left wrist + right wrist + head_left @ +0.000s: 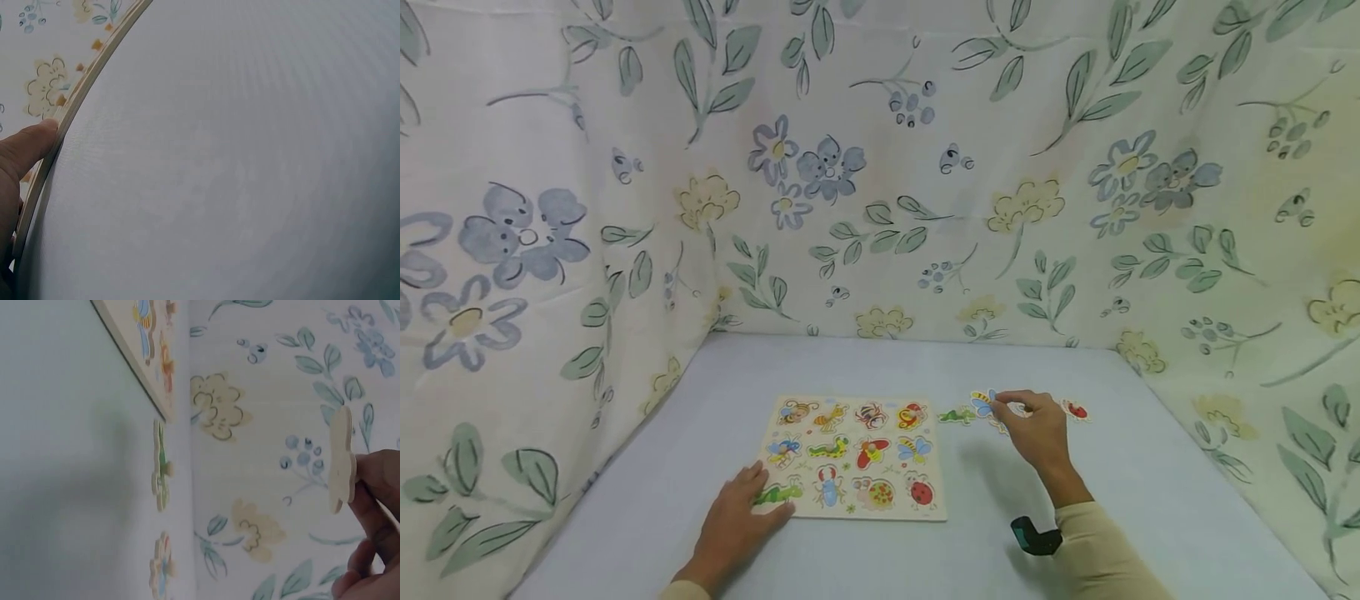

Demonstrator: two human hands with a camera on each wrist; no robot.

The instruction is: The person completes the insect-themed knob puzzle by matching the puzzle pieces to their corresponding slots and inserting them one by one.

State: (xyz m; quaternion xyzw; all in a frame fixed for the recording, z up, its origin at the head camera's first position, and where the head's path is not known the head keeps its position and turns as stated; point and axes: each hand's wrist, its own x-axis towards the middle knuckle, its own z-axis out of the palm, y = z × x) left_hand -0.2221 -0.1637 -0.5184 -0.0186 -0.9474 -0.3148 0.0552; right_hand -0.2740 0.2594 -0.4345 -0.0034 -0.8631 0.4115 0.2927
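Observation:
My right hand pinches a wooden puzzle piece, a blue-winged insect with a yellow striped body, above the table right of the board. In the right wrist view, the piece's plain wooden side faces the camera, thumb and finger gripping its other side. The insect puzzle board lies flat, filled with several colourful bugs. At its lower left corner rests my left hand, fingers extended and thumb spread. The left wrist view shows a fingertip touching the board's edge.
Right of the board lie a green insect piece and a red one, with others partly hidden behind my right hand. A black device sits by the right wrist. Floral cloth encloses the white table at the back and sides.

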